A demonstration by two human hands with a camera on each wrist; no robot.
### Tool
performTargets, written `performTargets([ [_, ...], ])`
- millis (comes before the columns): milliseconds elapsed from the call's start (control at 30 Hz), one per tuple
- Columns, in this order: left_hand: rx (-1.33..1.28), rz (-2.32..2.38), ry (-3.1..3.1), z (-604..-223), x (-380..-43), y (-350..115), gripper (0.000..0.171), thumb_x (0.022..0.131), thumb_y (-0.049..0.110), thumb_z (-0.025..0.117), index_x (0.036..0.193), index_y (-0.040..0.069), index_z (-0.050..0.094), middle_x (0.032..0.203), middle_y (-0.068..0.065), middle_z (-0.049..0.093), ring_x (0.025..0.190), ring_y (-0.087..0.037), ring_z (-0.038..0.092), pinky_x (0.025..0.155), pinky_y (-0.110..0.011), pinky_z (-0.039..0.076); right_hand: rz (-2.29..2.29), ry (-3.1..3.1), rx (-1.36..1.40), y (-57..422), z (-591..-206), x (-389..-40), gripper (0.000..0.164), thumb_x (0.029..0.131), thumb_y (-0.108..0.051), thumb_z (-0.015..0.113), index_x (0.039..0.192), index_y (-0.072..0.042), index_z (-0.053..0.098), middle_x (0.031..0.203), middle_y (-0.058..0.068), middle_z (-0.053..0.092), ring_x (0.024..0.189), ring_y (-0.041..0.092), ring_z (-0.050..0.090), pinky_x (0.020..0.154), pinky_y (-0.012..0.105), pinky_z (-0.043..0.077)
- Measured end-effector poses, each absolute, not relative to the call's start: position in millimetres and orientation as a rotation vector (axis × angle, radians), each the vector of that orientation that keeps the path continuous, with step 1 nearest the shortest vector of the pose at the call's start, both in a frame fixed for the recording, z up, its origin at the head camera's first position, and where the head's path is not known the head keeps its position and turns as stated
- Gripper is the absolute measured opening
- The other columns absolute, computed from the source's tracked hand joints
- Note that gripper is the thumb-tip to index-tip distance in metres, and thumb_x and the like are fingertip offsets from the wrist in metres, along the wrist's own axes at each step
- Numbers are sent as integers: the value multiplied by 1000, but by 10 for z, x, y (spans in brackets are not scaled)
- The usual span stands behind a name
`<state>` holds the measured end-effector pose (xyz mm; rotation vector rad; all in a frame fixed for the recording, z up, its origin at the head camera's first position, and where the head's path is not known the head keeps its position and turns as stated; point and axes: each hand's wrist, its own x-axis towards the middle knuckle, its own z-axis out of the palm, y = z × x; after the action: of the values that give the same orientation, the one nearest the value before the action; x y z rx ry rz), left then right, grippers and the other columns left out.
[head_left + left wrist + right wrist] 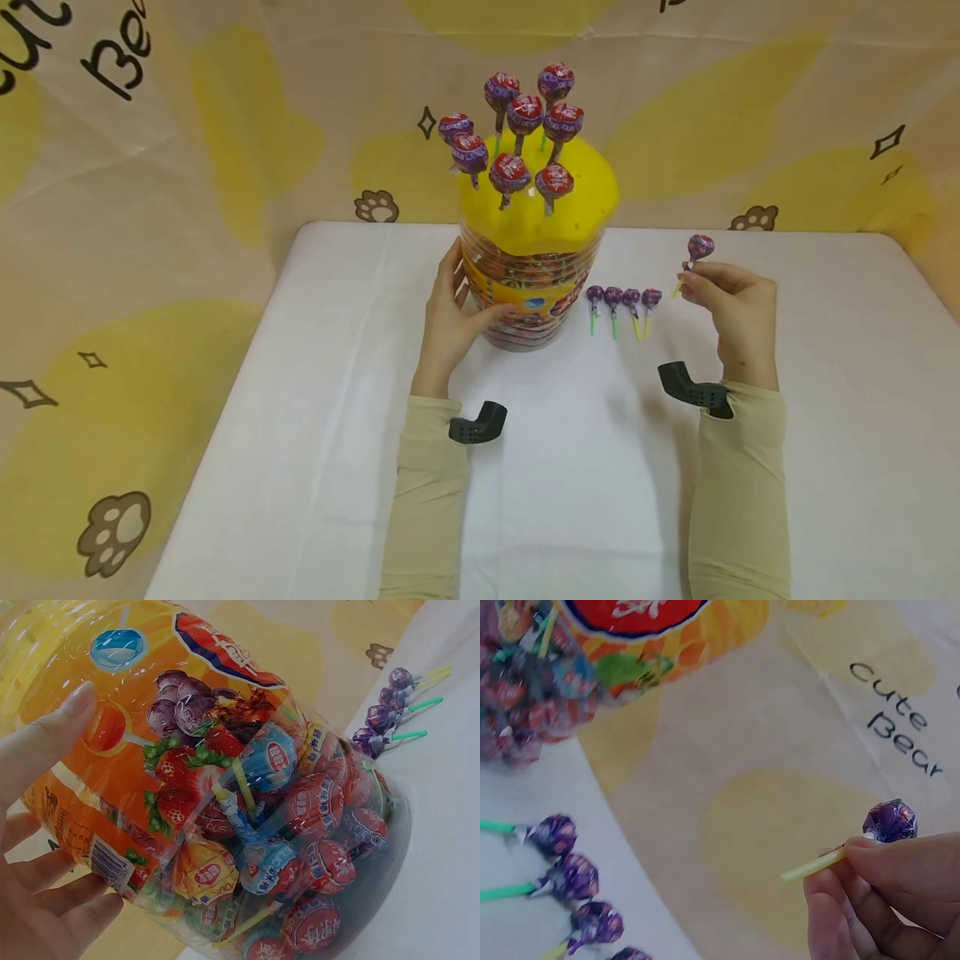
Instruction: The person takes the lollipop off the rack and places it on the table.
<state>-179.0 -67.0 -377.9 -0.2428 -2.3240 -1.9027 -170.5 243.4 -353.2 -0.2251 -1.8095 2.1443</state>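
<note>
So eight lollipops (pixel 510 174) are stuck in the lid (pixel 521 229) already, one pop (pixel 701 247) is pinched by the right hand (pixel 738 310), jar (pixel 534 302) is gripped by the left hand (pixel 453 321), four loose pops (pixel 613 297) left.

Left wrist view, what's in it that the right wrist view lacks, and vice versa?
Only the left wrist view shows the left hand and a barcode. Only the right wrist view shows the right hand pinching a yellow-sticked lollipop and "Cute Bear" lettering. Both show the lollipop jar and purple-wrapped lollipops on the white table.
</note>
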Motion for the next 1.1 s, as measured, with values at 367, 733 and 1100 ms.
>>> performTargets([
  [367, -218, -1908, -2334, -3776, -1787, -659, 92, 78, 15, 78, 150, 18, 21, 153, -2, 25, 136, -23, 31, 111, -32, 30, 2120, -2027, -389, 2628, -3871, -1758, 19, 84, 7, 64, 76, -8, 70, 70, -4, 68, 62, 6, 65, 62, 15, 55],
  [733, -270, -1909, -2308, -3776, -1778, -680, 93, 78, 15, 78, 150, 17, 20, 153, -3, 24, 137, -24, 31, 111, -34, 31, 2149, -2221, -470, 2755, -4140, -1798, 31, 86, 7, 60, 69, -17, 68, 65, -7, 66, 56, 3, 62, 57, 13, 54],
  [1100, -243, -1908, -2325, -3760, -1770, -671, 93, 78, 15, 78, 150, 17, 20, 153, -3, 24, 137, -24, 30, 111, -34, 30, 2157, -2319, -498, 2794, -4184, -1795, 29, 88, 4, 61, 70, -18, 67, 67, -9, 65, 58, 1, 62, 60, 12, 54],
])
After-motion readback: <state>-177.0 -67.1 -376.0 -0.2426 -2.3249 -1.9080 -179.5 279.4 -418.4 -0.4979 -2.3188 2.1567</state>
